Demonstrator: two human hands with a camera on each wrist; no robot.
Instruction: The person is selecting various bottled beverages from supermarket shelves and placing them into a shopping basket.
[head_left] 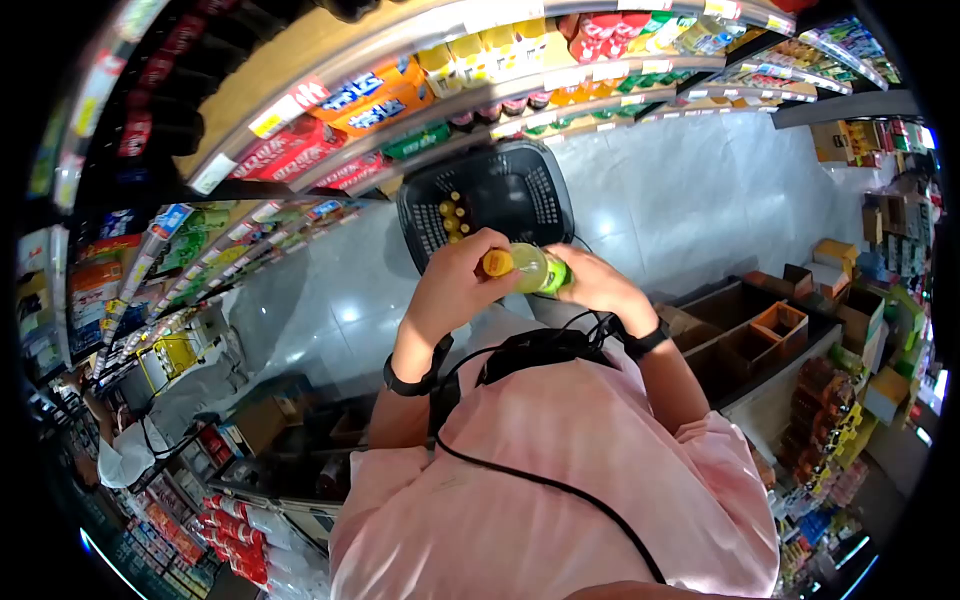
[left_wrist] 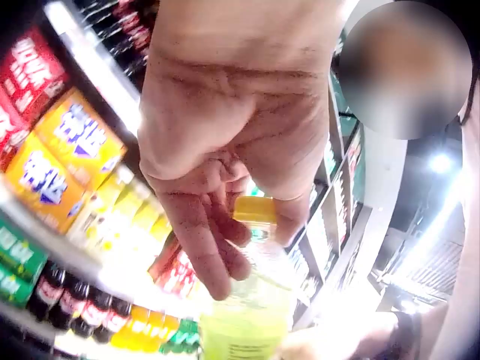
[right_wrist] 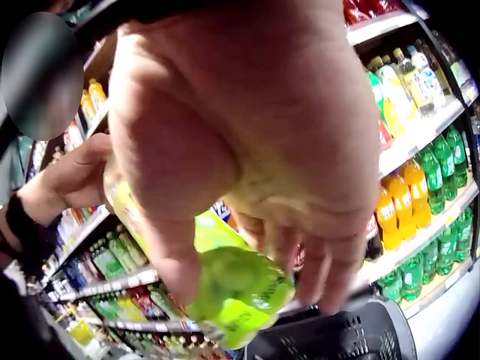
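A clear plastic bottle [head_left: 530, 268] with a yellow cap, pale yellow-green drink and bright green label lies tilted between both hands. My left hand [head_left: 446, 292] grips its neck end, thumb and fingers around it just by the cap [left_wrist: 255, 208]. At the other end, my right hand [head_left: 602, 284] holds the lower body, its thumb and fingers on either side of the green label [right_wrist: 244, 289]. Below and beyond the hands, a black shopping basket [head_left: 552, 195] stands on the floor. Several yellow-capped bottles [head_left: 447, 210] stand along the left side inside it.
Shelves of drinks curve across the front, with orange multipacks [head_left: 375, 95] and red multipacks [head_left: 285, 150]. Cardboard boxes and dark bins [head_left: 725, 305] stand on the right. A black cable [head_left: 540, 478] runs over the pink shirt. Another person [head_left: 125, 455] is at far left.
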